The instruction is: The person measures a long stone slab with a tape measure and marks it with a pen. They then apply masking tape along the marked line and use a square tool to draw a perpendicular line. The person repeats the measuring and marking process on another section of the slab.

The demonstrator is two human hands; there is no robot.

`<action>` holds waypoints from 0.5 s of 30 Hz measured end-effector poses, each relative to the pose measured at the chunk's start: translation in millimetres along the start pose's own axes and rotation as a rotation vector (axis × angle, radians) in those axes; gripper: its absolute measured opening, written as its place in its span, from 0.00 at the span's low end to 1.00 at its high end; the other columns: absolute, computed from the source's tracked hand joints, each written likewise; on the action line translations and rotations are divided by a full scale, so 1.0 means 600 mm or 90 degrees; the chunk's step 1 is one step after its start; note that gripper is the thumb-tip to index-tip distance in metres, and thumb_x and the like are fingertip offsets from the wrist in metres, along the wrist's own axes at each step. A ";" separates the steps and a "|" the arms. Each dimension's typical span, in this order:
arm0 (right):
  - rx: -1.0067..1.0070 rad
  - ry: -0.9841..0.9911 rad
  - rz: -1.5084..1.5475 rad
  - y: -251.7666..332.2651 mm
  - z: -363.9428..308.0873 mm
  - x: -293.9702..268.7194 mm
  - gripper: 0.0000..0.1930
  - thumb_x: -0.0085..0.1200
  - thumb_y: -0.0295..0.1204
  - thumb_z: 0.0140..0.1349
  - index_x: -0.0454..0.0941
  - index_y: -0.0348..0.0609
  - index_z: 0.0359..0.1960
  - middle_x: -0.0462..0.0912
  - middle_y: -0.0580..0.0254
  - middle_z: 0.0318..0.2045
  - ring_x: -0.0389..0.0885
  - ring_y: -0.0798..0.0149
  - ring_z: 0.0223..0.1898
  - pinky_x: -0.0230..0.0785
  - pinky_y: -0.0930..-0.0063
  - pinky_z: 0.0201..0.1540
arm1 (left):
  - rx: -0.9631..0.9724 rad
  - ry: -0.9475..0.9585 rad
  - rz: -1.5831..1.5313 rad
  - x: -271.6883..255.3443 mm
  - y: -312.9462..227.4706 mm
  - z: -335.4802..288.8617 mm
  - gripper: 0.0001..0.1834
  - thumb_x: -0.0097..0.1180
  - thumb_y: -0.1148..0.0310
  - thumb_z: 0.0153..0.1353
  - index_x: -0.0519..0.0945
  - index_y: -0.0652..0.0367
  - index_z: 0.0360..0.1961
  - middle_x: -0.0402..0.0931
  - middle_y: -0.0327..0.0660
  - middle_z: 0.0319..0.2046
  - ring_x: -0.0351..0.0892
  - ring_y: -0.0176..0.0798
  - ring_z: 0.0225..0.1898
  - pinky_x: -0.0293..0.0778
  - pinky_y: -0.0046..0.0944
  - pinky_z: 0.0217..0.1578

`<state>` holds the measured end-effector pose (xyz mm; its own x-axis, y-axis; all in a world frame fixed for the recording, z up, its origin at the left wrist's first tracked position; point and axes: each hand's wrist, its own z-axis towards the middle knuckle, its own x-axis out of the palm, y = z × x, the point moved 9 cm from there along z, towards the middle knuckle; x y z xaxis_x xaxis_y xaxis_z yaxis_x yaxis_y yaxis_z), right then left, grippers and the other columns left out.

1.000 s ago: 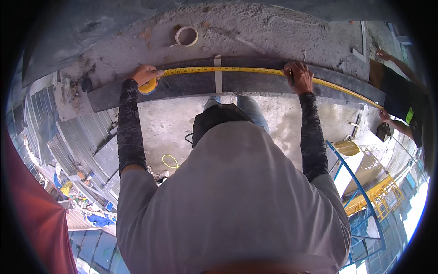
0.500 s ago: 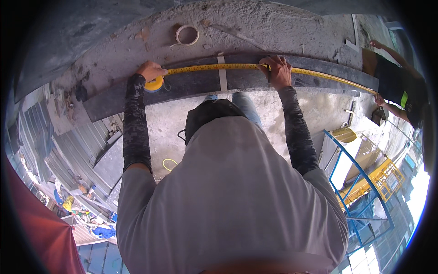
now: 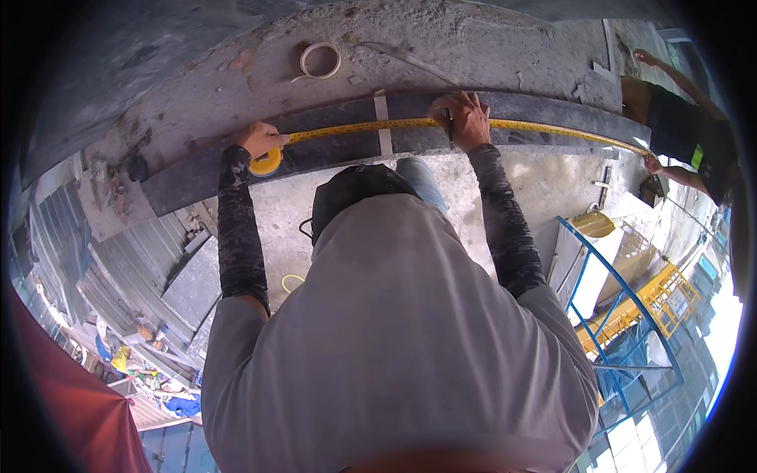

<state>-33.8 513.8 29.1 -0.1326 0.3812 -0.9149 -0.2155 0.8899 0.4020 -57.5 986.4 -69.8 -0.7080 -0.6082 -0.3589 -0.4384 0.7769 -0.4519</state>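
Observation:
My left hand (image 3: 259, 140) is closed on the yellow case of a tape measure (image 3: 266, 162), near the left end of a long dark board (image 3: 189, 175). The yellow tape blade (image 3: 355, 128) runs out to the right along the board and crosses a pale strip (image 3: 382, 106). My right hand (image 3: 465, 122) rests on the blade right of that strip. A slim dark object (image 3: 449, 124) is pinched between its thumb and fingers; its kind is unclear. At the board's far right end, another person's hand (image 3: 653, 162) holds the end of the blade.
A pale coiled roll (image 3: 320, 61) lies on the rough concrete ledge (image 3: 426, 39) beyond the board. Grey corrugated sheets (image 3: 130, 264) and scraps are piled at left. At right stands a blue metal frame (image 3: 623, 284) before a yellow structure (image 3: 666, 299).
My left hand and the tape case have come nearer to me, bringing the blade toward the board's near edge. My right hand has slid a little left along the blade.

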 end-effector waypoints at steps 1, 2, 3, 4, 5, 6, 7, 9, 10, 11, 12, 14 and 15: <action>0.013 0.015 -0.008 0.000 -0.001 0.005 0.10 0.69 0.44 0.64 0.88 0.62 0.44 0.85 0.68 0.49 0.79 0.52 0.58 0.64 0.46 0.61 | -0.004 -0.001 0.011 0.001 -0.001 0.006 0.22 0.69 0.48 0.66 0.92 0.60 0.36 0.90 0.38 0.30 0.85 0.32 0.29 0.80 0.38 0.35; 0.017 0.014 -0.015 0.001 -0.003 0.008 0.10 0.69 0.44 0.64 0.88 0.62 0.44 0.84 0.68 0.49 0.79 0.52 0.58 0.65 0.46 0.61 | 0.005 -0.009 0.027 0.001 -0.004 0.011 0.21 0.69 0.49 0.66 0.92 0.60 0.36 0.90 0.38 0.29 0.85 0.32 0.29 0.80 0.38 0.34; 0.042 0.047 -0.030 -0.002 -0.004 0.020 0.11 0.70 0.45 0.64 0.87 0.62 0.44 0.84 0.68 0.49 0.79 0.52 0.58 0.65 0.46 0.61 | 0.001 -0.019 0.047 -0.002 -0.001 0.010 0.21 0.69 0.49 0.66 0.92 0.59 0.36 0.89 0.38 0.28 0.85 0.32 0.28 0.79 0.38 0.33; 0.029 0.020 -0.010 0.003 -0.006 0.016 0.11 0.70 0.45 0.63 0.87 0.62 0.44 0.84 0.68 0.49 0.79 0.52 0.58 0.65 0.46 0.60 | 0.014 -0.026 0.056 -0.003 -0.002 0.009 0.20 0.69 0.50 0.66 0.92 0.59 0.36 0.89 0.38 0.28 0.85 0.32 0.28 0.79 0.38 0.32; 0.035 0.026 0.000 0.005 -0.007 0.022 0.11 0.70 0.45 0.63 0.87 0.62 0.44 0.84 0.68 0.49 0.79 0.52 0.58 0.65 0.46 0.59 | -0.008 -0.026 0.050 -0.003 0.006 0.004 0.20 0.69 0.51 0.67 0.91 0.60 0.35 0.89 0.39 0.27 0.85 0.33 0.27 0.79 0.38 0.31; 0.039 0.024 0.011 0.005 -0.008 0.022 0.11 0.70 0.45 0.62 0.87 0.61 0.43 0.84 0.68 0.48 0.79 0.52 0.57 0.66 0.46 0.58 | -0.006 -0.019 0.033 -0.001 0.009 -0.004 0.20 0.69 0.52 0.67 0.91 0.61 0.34 0.89 0.40 0.27 0.86 0.33 0.26 0.79 0.38 0.30; 0.050 0.041 0.017 0.006 -0.012 0.030 0.11 0.70 0.45 0.62 0.87 0.62 0.43 0.84 0.68 0.47 0.79 0.52 0.56 0.66 0.46 0.57 | 0.025 -0.013 0.019 0.007 -0.004 0.003 0.20 0.69 0.52 0.68 0.90 0.62 0.33 0.89 0.41 0.26 0.86 0.34 0.25 0.79 0.38 0.29; 0.043 -0.020 0.007 0.001 -0.012 0.018 0.11 0.71 0.46 0.61 0.86 0.63 0.40 0.83 0.68 0.45 0.79 0.52 0.54 0.66 0.46 0.53 | 0.074 0.066 -0.066 0.037 -0.027 0.007 0.25 0.67 0.53 0.71 0.86 0.67 0.28 0.87 0.45 0.24 0.86 0.37 0.22 0.81 0.39 0.27; 0.052 0.003 0.013 -0.005 -0.013 0.022 0.10 0.71 0.46 0.60 0.85 0.64 0.39 0.82 0.69 0.45 0.79 0.53 0.55 0.66 0.47 0.54 | 0.045 0.078 -0.050 0.051 -0.032 0.013 0.27 0.67 0.50 0.71 0.86 0.67 0.28 0.87 0.44 0.23 0.87 0.37 0.23 0.81 0.39 0.28; 0.052 0.032 0.011 -0.005 -0.013 0.027 0.11 0.71 0.46 0.60 0.84 0.65 0.40 0.82 0.70 0.46 0.78 0.55 0.56 0.65 0.48 0.54 | 0.077 0.057 -0.005 0.056 -0.049 0.011 0.28 0.66 0.49 0.72 0.86 0.67 0.28 0.87 0.44 0.23 0.88 0.36 0.25 0.81 0.39 0.29; 0.051 0.037 0.009 -0.005 -0.016 0.023 0.11 0.71 0.46 0.60 0.84 0.65 0.40 0.82 0.71 0.46 0.77 0.57 0.57 0.65 0.49 0.54 | 0.073 0.046 0.026 0.063 -0.060 0.008 0.30 0.65 0.46 0.72 0.86 0.66 0.28 0.87 0.44 0.23 0.88 0.36 0.26 0.80 0.39 0.29; 0.058 0.021 0.010 -0.003 -0.017 0.012 0.10 0.71 0.45 0.60 0.85 0.65 0.40 0.82 0.71 0.46 0.77 0.58 0.57 0.64 0.50 0.54 | 0.046 0.044 0.000 0.078 -0.073 -0.003 0.29 0.64 0.45 0.72 0.87 0.66 0.29 0.86 0.44 0.23 0.85 0.36 0.23 0.78 0.39 0.28; 0.066 0.029 0.019 -0.002 -0.018 0.013 0.10 0.71 0.45 0.60 0.85 0.65 0.40 0.82 0.71 0.46 0.78 0.58 0.57 0.64 0.50 0.54 | 0.056 0.047 0.015 0.085 -0.084 -0.007 0.29 0.64 0.45 0.72 0.88 0.65 0.30 0.86 0.44 0.23 0.84 0.36 0.23 0.77 0.40 0.28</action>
<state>-45.2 512.9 21.6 -0.1826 0.3980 -0.8991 -0.1094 0.9005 0.4208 -74.0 916.9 -61.9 -0.7585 -0.5730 -0.3104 -0.3725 0.7720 -0.5149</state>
